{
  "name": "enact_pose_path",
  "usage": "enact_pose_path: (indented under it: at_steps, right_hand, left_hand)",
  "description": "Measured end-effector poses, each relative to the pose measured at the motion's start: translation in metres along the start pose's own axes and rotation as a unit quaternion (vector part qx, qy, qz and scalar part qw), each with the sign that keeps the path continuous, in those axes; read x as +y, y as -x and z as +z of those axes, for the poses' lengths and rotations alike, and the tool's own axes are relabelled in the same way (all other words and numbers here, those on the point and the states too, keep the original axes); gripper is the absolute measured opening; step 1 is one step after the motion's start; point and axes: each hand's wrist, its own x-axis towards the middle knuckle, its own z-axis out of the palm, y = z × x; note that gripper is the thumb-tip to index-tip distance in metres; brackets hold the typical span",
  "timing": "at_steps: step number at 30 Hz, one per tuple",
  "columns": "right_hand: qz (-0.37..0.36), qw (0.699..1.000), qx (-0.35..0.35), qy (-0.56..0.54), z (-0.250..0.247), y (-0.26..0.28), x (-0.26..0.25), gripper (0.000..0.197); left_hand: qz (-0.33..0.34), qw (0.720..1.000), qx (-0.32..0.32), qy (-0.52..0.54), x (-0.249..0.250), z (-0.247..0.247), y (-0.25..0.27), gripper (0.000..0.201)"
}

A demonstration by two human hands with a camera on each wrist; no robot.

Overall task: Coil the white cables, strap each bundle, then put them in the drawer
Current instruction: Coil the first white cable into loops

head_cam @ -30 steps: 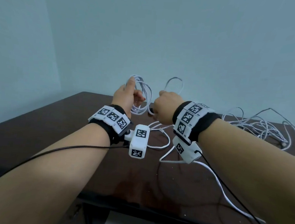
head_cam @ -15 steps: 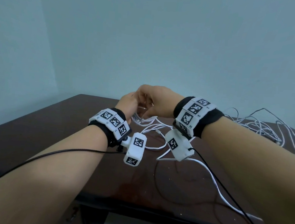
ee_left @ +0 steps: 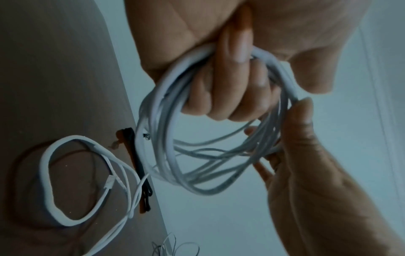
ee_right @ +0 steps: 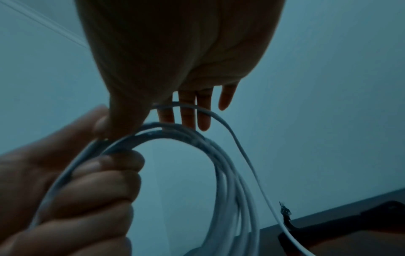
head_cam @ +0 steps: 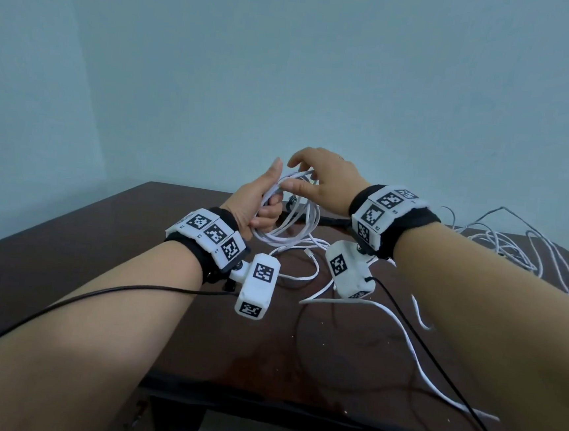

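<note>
**White coil building, no strap on yet**

White loops of the coil (head_cam: 287, 222) hang from the left hand (head_cam: 254, 209), fingers curled tight round them above the tabletop (head_cam: 84, 249). Right hand (head_cam: 323, 184) is up at the top of the loops, fingers fairly straight, guiding a strand into place, not clamped. Tail (head_cam: 305, 272) trails on the wood, so I'd say coiling isn't finished. Strapping and the drawer (not in view) remain. Far right, a tangle (head_cam: 514, 249) of more cable waits. Dark straps (ee_left: 140, 166) lie by the far edge.
</note>
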Motion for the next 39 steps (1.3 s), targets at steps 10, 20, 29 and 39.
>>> enact_pose_path:
  at_steps: [10,20,29,39]
  right_hand:
    - [0.057,0.993,-0.102,-0.016,0.002,0.002,0.002,0.026]
    - [0.057,0.994,-0.068,-0.06,0.011,0.01,0.007,0.065]
    - [0.221,0.942,-0.25,-0.021,0.039,0.043,0.041,0.098]
    - [0.21,0.925,-0.305,0.091,0.053,0.05,0.045,0.068]
  left_hand:
    - [0.023,0.995,-0.032,0.092,0.0,-0.008,0.002,0.053]
    - [0.043,0.991,0.048,0.121,-0.008,-0.003,-0.004,0.043]
    - [0.082,0.963,0.12,0.228,0.006,-0.015,-0.004,0.045]
    - [0.105,0.943,0.135,0.285,0.016,-0.016,0.002,0.045]
